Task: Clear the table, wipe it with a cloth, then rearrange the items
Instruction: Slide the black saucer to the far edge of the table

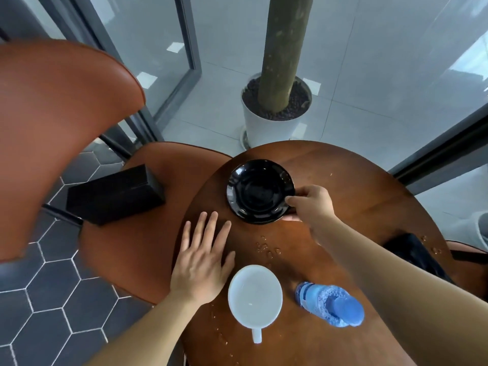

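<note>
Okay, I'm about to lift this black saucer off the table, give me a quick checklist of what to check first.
1. Grip on the black saucer: ok. The right hand pinches its near-right rim, thumb on top.
2. Saucer empty: ok, nothing lies in it.
3. Left hand free: ok, flat and open at the table edge, holding nothing.
4. Room on the chair seat: ok, bare space beside the black box.
5. Dry surface: not ok, water drops lie between the saucer and the white cup.
6. Blue bottle out of the arm's way: cannot tell, it stands close under the right forearm.
</note>
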The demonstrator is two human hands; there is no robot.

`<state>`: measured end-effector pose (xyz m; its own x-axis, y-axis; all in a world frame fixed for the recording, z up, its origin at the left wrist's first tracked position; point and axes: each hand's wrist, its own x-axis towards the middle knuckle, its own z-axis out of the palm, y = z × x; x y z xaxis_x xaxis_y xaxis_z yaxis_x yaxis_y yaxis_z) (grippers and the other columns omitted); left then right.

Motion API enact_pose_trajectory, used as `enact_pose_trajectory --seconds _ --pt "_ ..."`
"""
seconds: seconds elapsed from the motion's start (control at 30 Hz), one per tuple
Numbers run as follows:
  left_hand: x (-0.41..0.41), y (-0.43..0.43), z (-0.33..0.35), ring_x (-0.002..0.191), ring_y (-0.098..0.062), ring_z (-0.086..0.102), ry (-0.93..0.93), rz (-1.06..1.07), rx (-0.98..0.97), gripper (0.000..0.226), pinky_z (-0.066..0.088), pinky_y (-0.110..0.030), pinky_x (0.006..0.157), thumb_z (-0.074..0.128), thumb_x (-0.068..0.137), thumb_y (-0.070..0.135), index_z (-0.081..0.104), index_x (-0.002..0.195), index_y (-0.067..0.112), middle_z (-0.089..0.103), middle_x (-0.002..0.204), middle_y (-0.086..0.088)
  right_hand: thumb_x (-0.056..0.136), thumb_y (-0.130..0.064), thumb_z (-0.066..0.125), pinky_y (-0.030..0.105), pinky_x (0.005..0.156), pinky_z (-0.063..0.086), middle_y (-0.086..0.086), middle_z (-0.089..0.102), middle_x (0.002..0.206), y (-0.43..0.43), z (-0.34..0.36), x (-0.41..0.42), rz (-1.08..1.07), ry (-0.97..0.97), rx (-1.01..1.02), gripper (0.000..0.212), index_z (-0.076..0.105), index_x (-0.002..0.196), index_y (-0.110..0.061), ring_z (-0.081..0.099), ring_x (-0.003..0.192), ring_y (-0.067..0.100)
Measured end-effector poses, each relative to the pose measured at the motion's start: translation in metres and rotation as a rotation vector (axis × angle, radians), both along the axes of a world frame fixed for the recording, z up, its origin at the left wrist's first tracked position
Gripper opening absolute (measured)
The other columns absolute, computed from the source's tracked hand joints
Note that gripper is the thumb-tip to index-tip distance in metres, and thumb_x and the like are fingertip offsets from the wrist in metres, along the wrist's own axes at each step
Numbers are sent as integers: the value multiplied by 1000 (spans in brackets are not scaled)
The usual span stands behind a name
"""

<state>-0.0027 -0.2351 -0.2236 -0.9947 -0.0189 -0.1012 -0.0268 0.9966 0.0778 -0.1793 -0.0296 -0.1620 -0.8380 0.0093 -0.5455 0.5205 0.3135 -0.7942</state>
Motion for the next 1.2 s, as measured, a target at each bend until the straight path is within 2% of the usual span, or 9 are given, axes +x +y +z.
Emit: enact_pose_trajectory --seconds 0.17,0.4,0.6,0.7,0.8,0.9,1.07,1.2 --pt "0 0 1 156 -36 20 -1 0 -1 66 23 -61 123 23 104 54 34 158 19 25 167 -17 90 7 65 39 62 64 11 77 74 -8 -11 2 -8 -25 -20 9 69 91 -2 77 64 29" --pt "0 0 3 155 -36 23 -4 5 1 66 26 -61 122 23 104 56 35 157 20 28 167 -16 90 6 66 30 54 61 18 75 84 -10 -17 1 -105 -51 -82 5 68 92 1 77 64 30" --pt "1 -1 0 156 -35 21 11 4 -2 65 25 -60 123 27 104 55 34 158 20 25 168 -15 91 0 71 40 68 65 12 75 90 -24 -18 -11 -121 -24 -69 6 69 89 -5 77 65 24" --pt "1 -1 -1 156 -35 21 16 3 0 65 25 -60 122 28 103 54 34 158 20 25 168 -15 90 -2 72 40 68 65 12 75 93 -24 -19 -18 -110 -7 -60 5 70 92 -5 77 66 22" --pt "1 -1 -1 156 -35 21 22 6 -1 65 26 -61 122 32 102 52 35 158 19 26 167 -16 90 -3 74 35 66 64 12 76 92 -20 -17 -22 -118 -18 -110 12 71 101 -3 78 68 21" --pt "1 0 0 156 -35 22 26 7 -6 65 27 -61 121 32 102 52 36 157 19 26 167 -16 90 1 72 32 65 63 8 78 77 -14 -14 -22 -130 -45 -175 12 72 102 -1 78 71 22" --pt "1 -1 0 155 -35 23 39 8 -3 65 28 -61 121 34 101 51 37 157 18 27 167 -16 90 6 68 36 73 64 14 79 90 -6 -10 -19 -75 -59 -224 21 70 111 0 79 80 26" --pt "0 -1 -1 156 -35 21 40 9 5 65 26 -61 122 31 102 52 35 158 19 27 167 -16 89 6 71 34 73 64 18 74 98 11 4 -3 10 3 -163 23 70 110 -2 78 79 27"
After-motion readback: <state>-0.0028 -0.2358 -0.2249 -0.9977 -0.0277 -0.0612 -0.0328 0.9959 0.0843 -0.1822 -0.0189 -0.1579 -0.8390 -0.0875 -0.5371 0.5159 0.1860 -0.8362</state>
